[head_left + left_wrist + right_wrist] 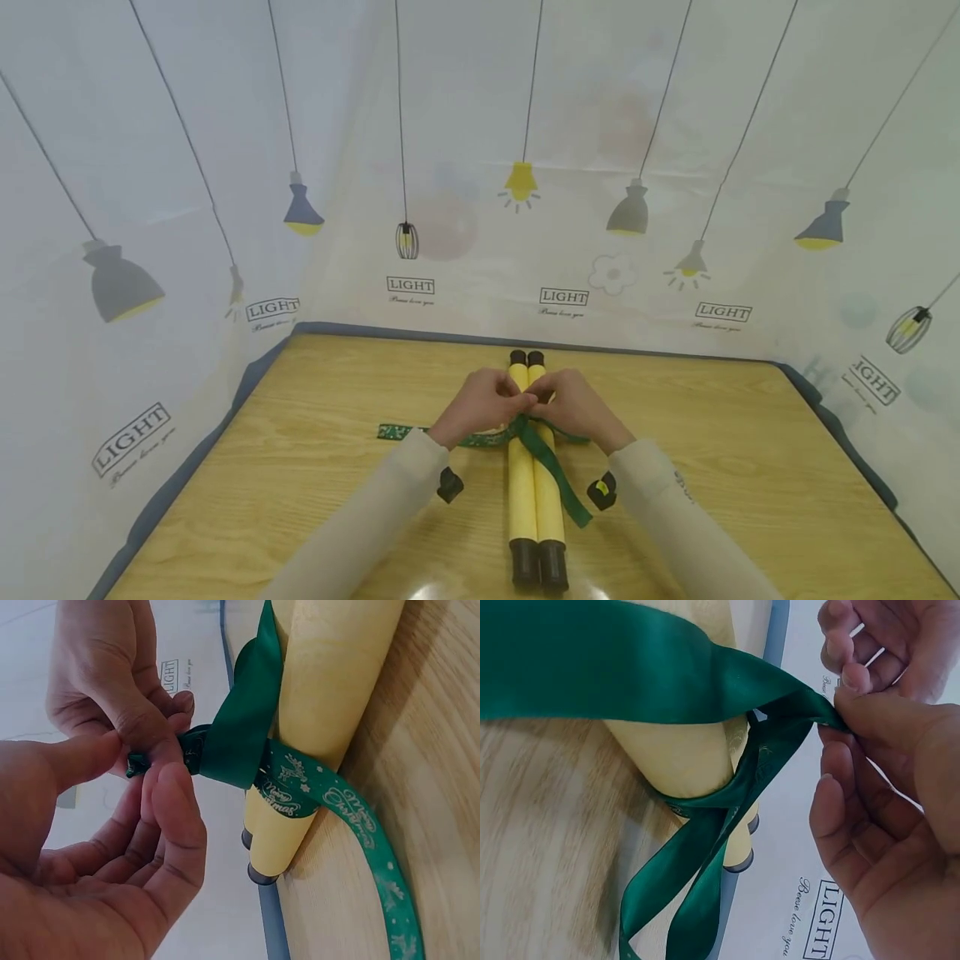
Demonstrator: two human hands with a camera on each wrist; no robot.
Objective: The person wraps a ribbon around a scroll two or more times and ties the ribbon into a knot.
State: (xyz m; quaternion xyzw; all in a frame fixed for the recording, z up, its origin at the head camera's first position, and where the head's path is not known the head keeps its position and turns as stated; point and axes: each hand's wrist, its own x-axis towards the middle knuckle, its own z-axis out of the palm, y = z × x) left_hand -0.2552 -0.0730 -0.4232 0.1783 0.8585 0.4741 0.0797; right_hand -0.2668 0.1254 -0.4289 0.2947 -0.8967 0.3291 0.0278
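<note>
Two yellow rods (522, 492) with dark end caps lie side by side on the table, pointing away from me. A green ribbon (551, 462) with white "Merry Christmas" print on one face is wrapped across their middle. Above the rods my left hand (486, 404) and right hand (573, 407) meet, fingertips touching. In the right wrist view, the right thumb and forefinger (881, 724) pinch a folded bit of ribbon (780, 712) raised off the rods. My left hand (112, 855) pinches the same gathered bit from the other side in the left wrist view.
One ribbon tail (393, 432) stretches left over the wooden table (315, 483); another hangs over the rods toward me, lower right. White sheeting (480, 250) printed with lamps stands behind the table and along both sides. Dark camera mounts (450, 485) show under each wrist.
</note>
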